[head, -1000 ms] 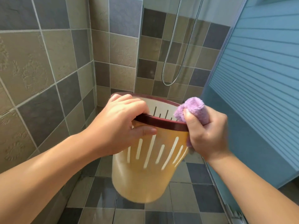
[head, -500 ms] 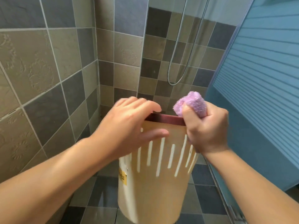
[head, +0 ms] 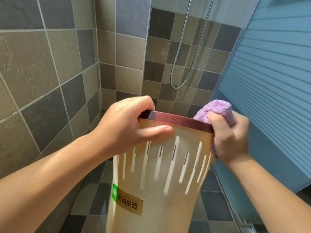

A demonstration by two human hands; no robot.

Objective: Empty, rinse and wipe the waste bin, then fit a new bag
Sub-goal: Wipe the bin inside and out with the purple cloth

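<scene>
I hold a beige plastic waste bin (head: pixel 156 190) with vertical slots, a dark red rim and a brown label, up in the air in front of me. My left hand (head: pixel 129 126) grips its rim at the left, fingers curled over the edge and thumb flat on the outer wall. My right hand (head: pixel 228 135) grips a bunched purple cloth (head: pixel 214 109) and presses it against the rim at the right. The bin's mouth faces away, so its inside is hidden.
Tiled walls (head: pixel 50 68) close in at the left and behind. A metal shower hose (head: pixel 183 61) hangs on the back wall. A blue slatted door (head: pixel 272 73) stands at the right. Grey floor tiles (head: pixel 96 199) lie below the bin.
The bin has turned and tipped so its mouth now faces away and a label shows. Both hands keep their hold, with the cloth still at the right of the rim.
</scene>
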